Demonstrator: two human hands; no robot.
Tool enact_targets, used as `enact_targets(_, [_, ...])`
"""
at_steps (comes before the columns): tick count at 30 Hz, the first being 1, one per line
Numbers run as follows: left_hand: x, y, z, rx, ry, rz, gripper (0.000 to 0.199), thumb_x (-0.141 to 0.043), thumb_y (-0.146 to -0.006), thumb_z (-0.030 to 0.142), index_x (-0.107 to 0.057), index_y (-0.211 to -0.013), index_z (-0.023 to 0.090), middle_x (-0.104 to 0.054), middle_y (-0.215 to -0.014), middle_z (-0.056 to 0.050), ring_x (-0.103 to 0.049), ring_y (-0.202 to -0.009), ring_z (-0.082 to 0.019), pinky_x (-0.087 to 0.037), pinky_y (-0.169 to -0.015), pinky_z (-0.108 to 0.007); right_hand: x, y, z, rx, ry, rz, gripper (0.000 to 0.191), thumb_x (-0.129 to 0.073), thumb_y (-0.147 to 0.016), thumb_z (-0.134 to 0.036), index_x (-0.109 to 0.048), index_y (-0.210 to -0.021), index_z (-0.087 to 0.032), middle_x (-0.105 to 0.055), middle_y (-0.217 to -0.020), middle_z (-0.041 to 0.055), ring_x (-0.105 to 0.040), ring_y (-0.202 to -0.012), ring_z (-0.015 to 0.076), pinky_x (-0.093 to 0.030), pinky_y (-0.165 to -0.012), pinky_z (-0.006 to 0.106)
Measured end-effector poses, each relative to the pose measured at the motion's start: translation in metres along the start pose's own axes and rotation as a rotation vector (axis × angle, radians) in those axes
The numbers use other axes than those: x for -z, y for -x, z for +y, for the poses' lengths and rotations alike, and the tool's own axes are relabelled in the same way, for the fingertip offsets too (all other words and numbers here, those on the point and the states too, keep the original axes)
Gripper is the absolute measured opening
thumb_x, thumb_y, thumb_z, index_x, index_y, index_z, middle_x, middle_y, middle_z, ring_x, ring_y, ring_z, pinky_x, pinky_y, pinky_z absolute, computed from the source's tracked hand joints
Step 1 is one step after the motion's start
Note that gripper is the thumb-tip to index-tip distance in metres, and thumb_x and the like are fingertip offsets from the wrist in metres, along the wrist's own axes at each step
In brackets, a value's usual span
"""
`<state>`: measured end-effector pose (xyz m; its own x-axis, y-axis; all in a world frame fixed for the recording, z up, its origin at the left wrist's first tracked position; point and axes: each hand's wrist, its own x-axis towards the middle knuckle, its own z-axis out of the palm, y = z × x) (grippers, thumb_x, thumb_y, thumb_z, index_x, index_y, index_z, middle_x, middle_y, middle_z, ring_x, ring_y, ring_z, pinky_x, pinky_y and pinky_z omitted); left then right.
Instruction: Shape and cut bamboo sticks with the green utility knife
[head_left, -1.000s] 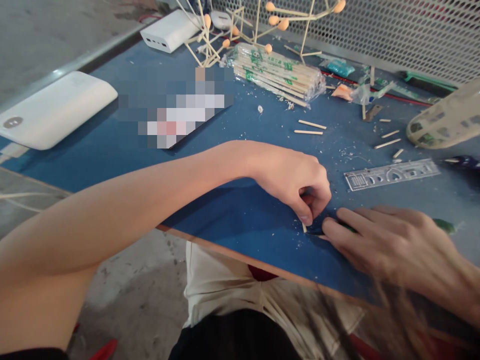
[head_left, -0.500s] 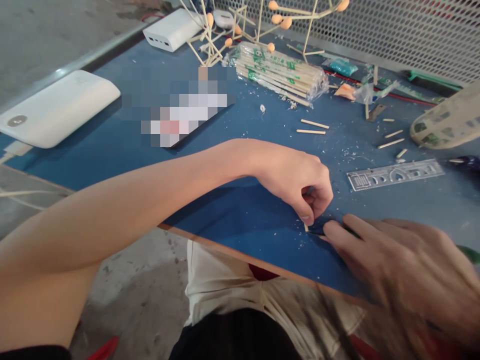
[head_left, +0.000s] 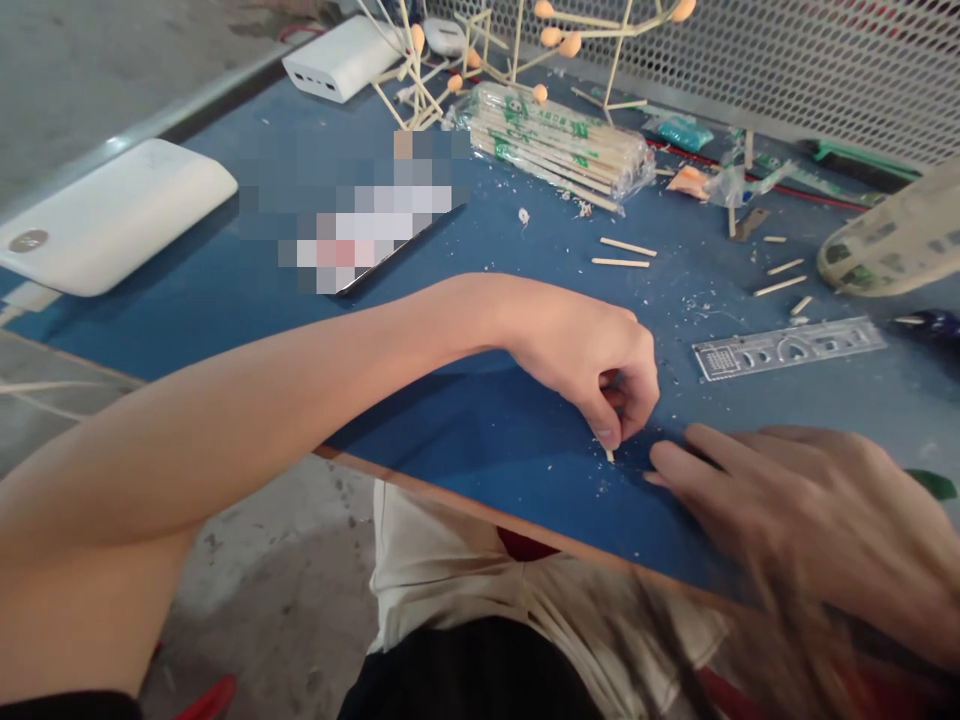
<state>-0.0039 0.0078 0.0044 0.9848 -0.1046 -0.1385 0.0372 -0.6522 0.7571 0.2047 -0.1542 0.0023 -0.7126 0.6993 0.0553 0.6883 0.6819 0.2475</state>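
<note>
My left hand (head_left: pixel 600 365) is closed in a pinch over the blue table, thumb and fingertips holding a small wooden stick (head_left: pixel 610 456). Only the pale short end of that stick shows below the fingertips. To the right, my right hand (head_left: pixel 802 500) is wrapped around a knife mostly hidden by the fingers. Its thin dark blade (head_left: pixel 636 468) points at the stick's end, and a green handle end (head_left: pixel 932 484) sticks out behind the hand. Small pale shavings lie around both hands.
Beyond the hands lie cut stick pieces (head_left: pixel 621 263), a clear stencil ruler (head_left: pixel 787 350) and a wrapped bundle of sticks (head_left: pixel 555 145). A stick frame with orange joints (head_left: pixel 570 44) stands at the back. White power banks (head_left: pixel 120 215) and a blurred-out phone (head_left: pixel 375 230) are leftward.
The dark blade at the stick's end shows less than before, and the right hand is slightly shifted. My left hand keeps its pinch on the stick, almost unmoved.
</note>
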Motion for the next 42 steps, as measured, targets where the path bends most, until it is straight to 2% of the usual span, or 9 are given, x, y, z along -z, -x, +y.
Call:
enact_targets(3, [0.001, 0.0, 0.001, 0.007, 0.013, -0.005, 0.013, -0.07, -0.086, 0.03, -0.08, -0.092, 0.028, -0.074, -0.09, 0.0, -0.061, -0.078, -0.013, -0.041, -0.07, -0.025, 0.0, 0.0, 0.001, 0.1, 0.013, 0.034, 0.027, -0.036, -0.096, -0.011, -0.057, -0.091, -0.027, -0.055, -0.066, -0.0044, -0.055, -0.05, 0.0161, -0.031, -0.055, 0.036])
enact_targets(9, [0.0, -0.001, -0.001, -0.001, 0.037, 0.026, 0.01, -0.072, -0.084, 0.031, -0.079, -0.089, 0.028, -0.073, -0.086, 0.0, -0.06, -0.075, -0.014, -0.042, -0.071, -0.026, -0.004, -0.006, 0.006, 0.106, 0.036, 0.112, 0.019, -0.044, -0.098, -0.015, -0.057, -0.092, -0.028, -0.056, -0.067, -0.0055, -0.053, -0.056, 0.0185, -0.032, -0.062, 0.035])
enact_targets(15, [-0.001, -0.002, -0.003, -0.064, 0.013, 0.047, 0.009, -0.073, -0.085, 0.03, -0.079, -0.09, 0.026, -0.071, -0.082, 0.001, -0.059, -0.073, -0.013, -0.041, -0.069, -0.026, -0.006, -0.006, 0.008, 0.108, 0.058, 0.107, 0.017, -0.045, -0.098, -0.017, -0.053, -0.089, -0.028, -0.051, -0.065, -0.006, -0.049, -0.056, 0.0186, -0.03, -0.063, 0.035])
enact_targets(22, [-0.003, -0.003, -0.004, -0.057, 0.017, 0.043, 0.011, -0.071, -0.086, 0.031, -0.078, -0.091, 0.025, -0.072, -0.084, 0.0, -0.06, -0.075, -0.013, -0.041, -0.07, -0.026, -0.006, -0.002, 0.008, 0.111, 0.049, 0.111, 0.015, -0.045, -0.1, -0.02, -0.052, -0.09, -0.028, -0.051, -0.066, -0.0064, -0.051, -0.055, 0.0186, -0.029, -0.061, 0.035])
enact_targets(26, [-0.004, -0.002, -0.005, -0.078, 0.019, 0.053, 0.012, -0.07, -0.087, 0.031, -0.078, -0.091, 0.025, -0.072, -0.084, 0.0, -0.061, -0.076, -0.013, -0.041, -0.07, -0.027, -0.003, -0.003, 0.007, 0.101, 0.005, 0.078, 0.02, -0.039, -0.1, -0.017, -0.054, -0.092, -0.028, -0.054, -0.067, -0.0059, -0.053, -0.054, 0.0185, -0.03, -0.06, 0.035])
enact_targets(31, [-0.003, -0.002, -0.003, -0.063, 0.013, 0.058, 0.011, -0.07, -0.086, 0.031, -0.078, -0.091, 0.025, -0.071, -0.083, 0.0, -0.061, -0.076, -0.014, -0.041, -0.071, -0.027, 0.003, -0.006, 0.002, 0.107, -0.006, 0.06, 0.028, -0.034, -0.098, -0.011, -0.054, -0.088, -0.028, -0.054, -0.064, -0.0058, -0.054, -0.047, 0.0173, -0.032, -0.055, 0.035])
enact_targets(37, [-0.001, -0.003, 0.0, -0.008, 0.023, 0.042, 0.01, -0.071, -0.084, 0.029, -0.079, -0.089, 0.027, -0.071, -0.082, 0.0, -0.058, -0.074, -0.014, -0.041, -0.072, -0.027, 0.007, -0.003, -0.003, 0.041, 0.004, -0.041, 0.033, -0.035, -0.087, -0.007, -0.058, -0.097, -0.028, -0.053, -0.063, -0.0056, -0.054, -0.041, 0.0179, -0.026, -0.043, 0.036])
enact_targets(42, [-0.001, -0.003, 0.0, -0.005, 0.023, 0.044, 0.009, -0.072, -0.084, 0.03, -0.079, -0.089, 0.027, -0.072, -0.084, 0.0, -0.058, -0.073, -0.013, -0.041, -0.071, -0.027, 0.005, -0.005, 0.003, 0.115, 0.01, 0.001, 0.028, -0.036, -0.094, -0.008, -0.055, -0.093, -0.028, -0.053, -0.064, -0.0054, -0.055, -0.045, 0.0174, -0.034, -0.05, 0.035])
